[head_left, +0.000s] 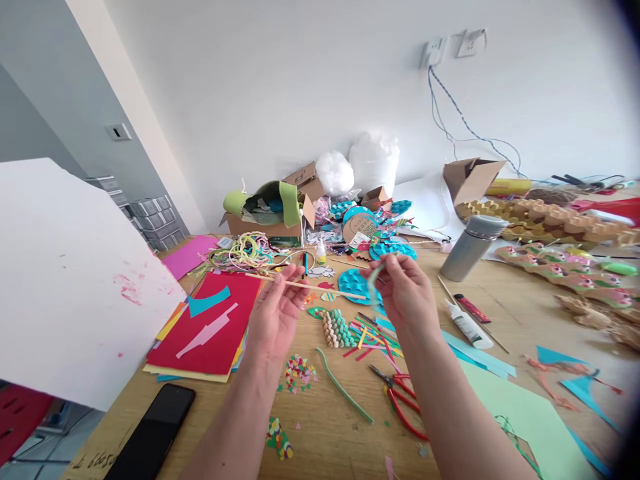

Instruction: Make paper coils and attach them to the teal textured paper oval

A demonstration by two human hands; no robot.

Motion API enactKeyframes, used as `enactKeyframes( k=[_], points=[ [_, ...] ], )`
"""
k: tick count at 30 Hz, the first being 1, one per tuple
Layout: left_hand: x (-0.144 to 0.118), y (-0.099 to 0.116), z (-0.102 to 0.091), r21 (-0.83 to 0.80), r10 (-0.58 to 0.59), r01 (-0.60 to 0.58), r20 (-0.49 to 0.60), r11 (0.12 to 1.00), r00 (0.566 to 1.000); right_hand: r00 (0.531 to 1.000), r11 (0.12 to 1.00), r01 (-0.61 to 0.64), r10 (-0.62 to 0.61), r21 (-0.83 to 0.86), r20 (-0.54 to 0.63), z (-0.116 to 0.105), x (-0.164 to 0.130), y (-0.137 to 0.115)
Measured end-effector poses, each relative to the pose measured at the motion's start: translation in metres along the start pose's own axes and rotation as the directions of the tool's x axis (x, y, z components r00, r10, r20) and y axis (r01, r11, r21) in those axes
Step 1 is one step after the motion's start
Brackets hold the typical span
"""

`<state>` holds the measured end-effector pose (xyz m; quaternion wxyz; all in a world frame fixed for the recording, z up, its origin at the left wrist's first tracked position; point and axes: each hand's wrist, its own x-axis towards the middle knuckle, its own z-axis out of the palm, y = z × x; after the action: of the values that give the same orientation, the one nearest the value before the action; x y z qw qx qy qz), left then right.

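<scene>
My left hand (277, 310) is raised over the wooden table (340, 433) and pinches a thin wooden stick (305, 285) that runs level to the right. Its far end reaches my right hand (407, 290), which pinches a pale green pipe cleaner (374, 280) hanging down by the stick's tip. Below the hands lie a scaled paper craft piece (336, 328), coloured paper strips (373, 333) and a second green pipe cleaner (343, 385).
Red-handled pliers (400, 397) lie by my right forearm. A stack of red paper (213, 327), a black phone (153, 433) and a white board (65, 280) are at the left. A glue bottle (467, 325), grey flask (470, 247), cardboard boxes (270, 220) and scraps crowd the far side.
</scene>
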<state>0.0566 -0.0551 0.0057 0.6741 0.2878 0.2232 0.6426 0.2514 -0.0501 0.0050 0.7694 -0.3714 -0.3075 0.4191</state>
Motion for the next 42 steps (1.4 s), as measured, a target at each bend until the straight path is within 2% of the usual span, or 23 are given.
enactKeyframes(
  k=[2, 7, 11, 13, 15, 17, 18, 19, 20, 21, 22, 23, 24, 25, 26, 29, 32, 35, 38, 42],
  points=[
    [0.002, 0.005, -0.003, -0.059, 0.011, -0.013, -0.038, 0.998, 0.999, 1.000, 1.000, 0.016, -0.016, 0.002, -0.014, -0.004, 0.001, -0.007],
    [0.002, 0.004, -0.001, -0.106, 0.039, -0.050, -0.098, 0.993, 0.994, 0.980, 0.985, 0.029, 0.005, -0.171, 0.197, 0.009, -0.021, -0.008],
    [0.001, -0.005, 0.003, -0.090, 0.041, -0.048, -0.077, 0.995, 0.996, 0.969, 0.957, 0.090, -0.020, -0.277, 0.246, 0.019, -0.034, -0.005],
    [-0.002, -0.008, 0.004, -0.009, 0.004, -0.004, -0.016, 1.000, 1.000, 0.970, 0.927, 0.147, -0.067, -0.345, 0.232, 0.018, -0.032, -0.007],
    [-0.009, -0.007, 0.005, 0.200, -0.083, 0.064, 0.090, 0.978, 0.992, 0.970, 0.884, 0.217, -0.146, -0.414, 0.195, 0.013, -0.027, -0.010],
    [-0.021, -0.001, 0.008, 0.511, -0.193, 0.062, 0.207, 0.857, 0.959, 0.960, 0.838, 0.278, -0.238, -0.470, 0.145, 0.007, -0.021, -0.014],
    [-0.027, 0.002, 0.010, 0.660, -0.236, 0.006, 0.260, 0.752, 0.936, 0.954, 0.813, 0.298, -0.268, -0.500, 0.132, 0.004, -0.020, -0.016],
    [-0.034, 0.006, 0.012, 0.740, -0.206, -0.095, 0.305, 0.666, 0.930, 0.951, 0.787, 0.308, -0.278, -0.534, 0.139, 0.002, -0.019, -0.018],
    [-0.040, 0.009, 0.015, 0.770, -0.096, -0.233, 0.356, 0.594, 0.930, 0.949, 0.759, 0.314, -0.265, -0.570, 0.170, 0.002, -0.020, -0.019],
    [-0.044, 0.011, 0.017, 0.765, 0.072, -0.396, 0.421, 0.508, 0.904, 0.947, 0.733, 0.320, -0.229, -0.600, 0.225, 0.002, -0.023, -0.019],
    [-0.046, 0.011, 0.019, 0.737, 0.240, -0.546, 0.491, 0.398, 0.837, 0.939, 0.716, 0.328, -0.177, -0.617, 0.294, 0.004, -0.027, -0.019],
    [-0.046, 0.010, 0.019, 0.720, 0.344, -0.634, 0.541, 0.281, 0.767, 0.923, 0.707, 0.337, -0.119, -0.622, 0.365, 0.006, -0.031, -0.019],
    [-0.045, 0.008, 0.019, 0.722, 0.387, -0.666, 0.568, 0.189, 0.726, 0.902, 0.704, 0.347, -0.069, -0.620, 0.426, 0.010, -0.036, -0.018],
    [-0.043, 0.005, 0.017, 0.737, 0.386, -0.660, 0.573, 0.142, 0.723, 0.882, 0.703, 0.356, -0.034, -0.616, 0.470, 0.013, -0.041, -0.017],
    [-0.040, 0.001, 0.015, 0.757, 0.361, -0.637, 0.558, 0.146, 0.747, 0.867, 0.704, 0.361, -0.011, -0.611, 0.499, 0.017, -0.046, -0.016],
    [-0.031, -0.005, 0.008, 0.802, 0.281, -0.531, 0.462, 0.272, 0.841, 0.851, 0.726, 0.342, 0.030, -0.597, 0.524, 0.023, -0.052, -0.015],
    [-0.028, -0.003, 0.005, 0.810, 0.231, -0.419, 0.352, 0.409, 0.907, 0.894, 0.817, 0.245, 0.018, -0.522, 0.448, 0.022, -0.049, -0.018],
    [-0.027, 0.003, 0.006, 0.757, 0.094, -0.236, 0.227, 0.610, 0.969, 0.935, 0.900, 0.120, 0.039, -0.419, 0.352, 0.018, -0.042, -0.021],
    [-0.027, 0.005, 0.007, 0.657, -0.072, -0.057, 0.168, 0.752, 0.983, 0.898, 0.928, -0.005, 0.168, -0.373, 0.407, 0.016, -0.038, -0.021],
    [-0.025, 0.003, 0.007, 0.602, -0.130, -0.002, 0.176, 0.799, 0.976, 0.828, 0.925, -0.090, 0.275, -0.369, 0.488, 0.018, -0.038, -0.017]
  ],
)
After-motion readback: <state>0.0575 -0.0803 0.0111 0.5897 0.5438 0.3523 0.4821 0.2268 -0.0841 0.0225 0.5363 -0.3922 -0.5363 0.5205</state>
